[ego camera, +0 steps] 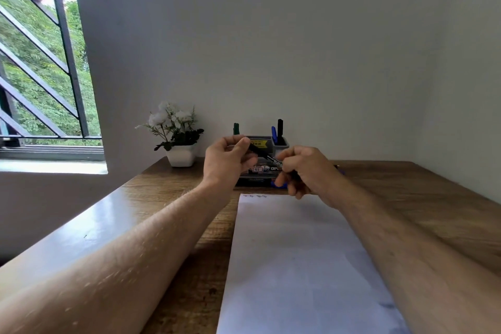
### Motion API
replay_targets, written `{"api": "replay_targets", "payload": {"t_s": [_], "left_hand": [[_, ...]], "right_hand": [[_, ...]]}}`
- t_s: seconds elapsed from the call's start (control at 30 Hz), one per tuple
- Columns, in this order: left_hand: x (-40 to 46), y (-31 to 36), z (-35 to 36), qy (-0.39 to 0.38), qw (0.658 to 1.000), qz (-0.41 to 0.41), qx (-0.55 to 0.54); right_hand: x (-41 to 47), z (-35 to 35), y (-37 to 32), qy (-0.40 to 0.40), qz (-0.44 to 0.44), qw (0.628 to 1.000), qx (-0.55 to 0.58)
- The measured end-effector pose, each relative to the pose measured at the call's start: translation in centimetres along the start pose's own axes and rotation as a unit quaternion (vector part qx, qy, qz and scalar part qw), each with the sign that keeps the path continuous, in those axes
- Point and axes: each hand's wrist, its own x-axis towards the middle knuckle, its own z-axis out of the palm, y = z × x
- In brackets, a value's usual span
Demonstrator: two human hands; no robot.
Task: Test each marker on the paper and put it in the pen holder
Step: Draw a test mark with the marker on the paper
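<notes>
Both hands hold one black marker (pixel 267 157) in the air above the far end of the white paper (pixel 298 266). My left hand (pixel 229 161) pinches its upper, cap end. My right hand (pixel 305 171) grips its lower barrel. Behind them, against the wall, stands the grey pen holder (pixel 264 141). A green marker (pixel 236 128) stands in its left slot; a blue marker (pixel 274 135) and a black marker (pixel 280 127) stand in its right cup. Small test marks (pixel 254 196) show at the paper's far edge. A blue marker piece (pixel 280 185) lies under my right hand.
A white pot of white flowers (pixel 177 141) stands at the back left of the wooden table (pixel 420 198). A marker box (pixel 260 172) lies in front of the holder. A barred window (pixel 40 62) is on the left, walls behind and right.
</notes>
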Motion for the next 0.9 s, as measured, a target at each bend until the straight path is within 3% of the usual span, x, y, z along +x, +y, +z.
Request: {"api": "replay_targets", "payload": {"t_s": [0.2,0.57,0.9], "left_hand": [[-0.6,0.3,0.1,-0.055,0.998,0.022,0.02],[-1.2,0.7,0.3,-0.064,0.997,0.03,0.012],[-1.1,0.8,0.3,-0.069,0.997,0.03,-0.001]], "right_hand": [[0.0,0.5,0.0,-0.041,-0.004,0.999,-0.023],[-0.1,0.7,0.1,-0.059,-0.01,0.997,-0.046],[-0.1,0.4,-0.3,0.036,-0.054,0.994,-0.084]]}}
